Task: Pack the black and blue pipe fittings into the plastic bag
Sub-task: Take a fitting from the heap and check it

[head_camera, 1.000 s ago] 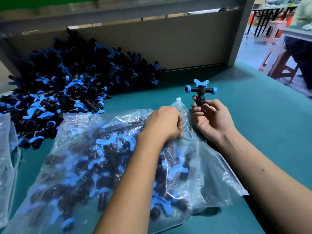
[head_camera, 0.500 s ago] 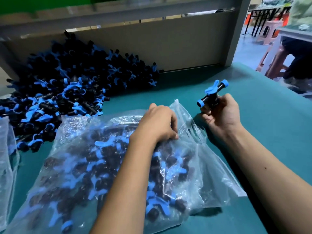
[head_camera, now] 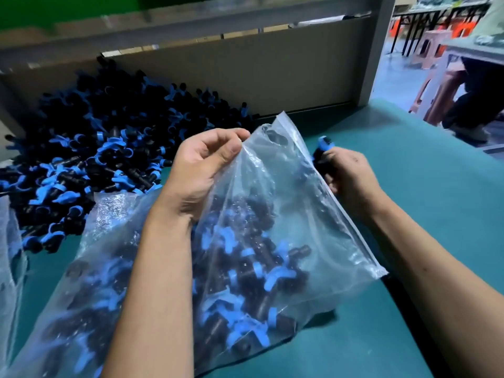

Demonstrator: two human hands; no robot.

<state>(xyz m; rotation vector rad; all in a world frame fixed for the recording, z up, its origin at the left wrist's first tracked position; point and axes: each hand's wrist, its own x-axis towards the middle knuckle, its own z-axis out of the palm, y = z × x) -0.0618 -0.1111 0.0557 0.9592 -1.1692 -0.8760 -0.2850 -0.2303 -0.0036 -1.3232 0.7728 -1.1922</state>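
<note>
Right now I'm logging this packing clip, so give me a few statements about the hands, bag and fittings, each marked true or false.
1. The left hand pinches the plastic bag at its top edge. True.
2. The right hand is empty. False: it holds a fitting, blue end showing.
3. The bag has no fittings in it yet. False: many black and blue fittings lie inside.
4. A loose pile of fittings lies on the table to the left of the bag. True.

glossy clear plastic bag (head_camera: 275, 186), matt tabletop (head_camera: 425, 203)
</note>
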